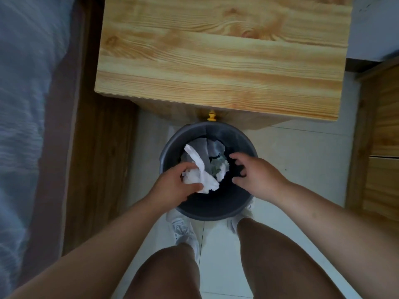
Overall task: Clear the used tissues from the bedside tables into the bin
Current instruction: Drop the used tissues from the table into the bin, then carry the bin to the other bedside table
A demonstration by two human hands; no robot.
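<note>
Tissues (199,176), white and crumpled, sit pinched in the left hand (172,184) directly over the open mouth of the dark round bin (207,210). More crumpled paper (220,169) lies inside the bin. The right hand (257,173) hovers over the bin's right side, fingers spread and loosely curled, holding nothing. The wooden bedside table (220,59) stands just beyond the bin.

The left hand (174,184) grips a crumpled white tissue (199,179) over the mouth of the dark round bin (212,210). The right hand (257,173) hovers beside it, fingers spread and loosely bent, holding nothing. More paper (222,170) lies inside the bin, which stands just in front of the pine bedside table (216,61) — its yellow knob (211,116) is near the rim.
</note>
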